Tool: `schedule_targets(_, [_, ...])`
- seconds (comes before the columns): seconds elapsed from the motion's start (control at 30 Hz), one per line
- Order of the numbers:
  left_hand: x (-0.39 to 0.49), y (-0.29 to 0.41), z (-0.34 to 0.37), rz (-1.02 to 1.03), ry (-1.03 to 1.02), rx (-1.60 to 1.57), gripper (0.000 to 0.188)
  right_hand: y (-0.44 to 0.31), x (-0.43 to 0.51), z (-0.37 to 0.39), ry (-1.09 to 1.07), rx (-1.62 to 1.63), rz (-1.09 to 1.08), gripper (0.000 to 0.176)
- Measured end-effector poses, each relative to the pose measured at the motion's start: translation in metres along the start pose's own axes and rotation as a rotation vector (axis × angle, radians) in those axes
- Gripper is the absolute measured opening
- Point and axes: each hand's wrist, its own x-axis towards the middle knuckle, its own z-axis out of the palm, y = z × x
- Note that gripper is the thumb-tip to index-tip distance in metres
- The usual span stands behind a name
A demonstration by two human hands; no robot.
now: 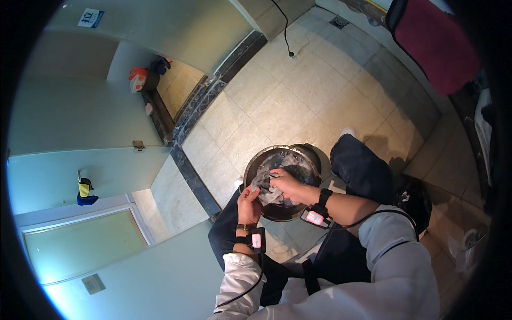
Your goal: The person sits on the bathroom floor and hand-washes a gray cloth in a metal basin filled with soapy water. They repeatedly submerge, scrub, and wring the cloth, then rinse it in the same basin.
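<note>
Between my knees on the tiled floor stands a dark round basin (251, 166) with sudsy water and wet cloth in it. Over its near part, my left hand (249, 208) grips one edge of a wet grey cloth (269, 194). On the same cloth, my right hand (289, 185) has its fingers closed from the other side. Darker wet fabric (301, 173) lies in the basin beyond my right hand. How much of the cloth hangs into the water is hidden by my hands.
A black cable with a plug (291, 54) hangs to the floor near a drain (339, 22). Frosted glass panels (80, 120) and a dark stone sill (198, 182) bound the left. A maroon cloth (434, 44) hangs at upper right. A black bag (414, 200) sits by my right leg.
</note>
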Motion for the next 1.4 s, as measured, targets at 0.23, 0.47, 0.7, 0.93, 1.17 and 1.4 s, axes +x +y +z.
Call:
schedule_targets(0.23, [-0.006, 0.008, 0.012, -0.002, -0.121, 0.187, 0.026, -0.008, -0.008, 0.000, 0.019, 0.005, -0.178, 0.019])
schedule_targets(0.47, [0.010, -0.020, -0.003, -0.126, 0.026, -0.112, 0.027, 0.011, 0.010, 0.006, 0.308, 0.469, -0.097, 0.032])
schedule_targets(0.7, [0.003, -0.038, 0.001, -0.237, 0.169, -0.179, 0.032, 0.004, 0.010, -0.006, -0.043, 0.847, 0.041, 0.016])
schedule_targets(0.93, [-0.010, -0.030, 0.048, 0.171, 0.149, 0.146, 0.026, 0.005, 0.009, 0.007, 0.306, 0.683, -0.276, 0.015])
schedule_targets(1.17, [-0.005, -0.021, 0.082, 0.610, 0.147, 1.223, 0.031, 0.031, 0.023, 0.000, 0.259, 0.576, 0.061, 0.015])
schedule_targets(1.4, [0.002, -0.036, 0.057, 0.354, 0.105, 1.170, 0.043, 0.033, 0.019, 0.001, 0.431, 0.537, 0.211, 0.013])
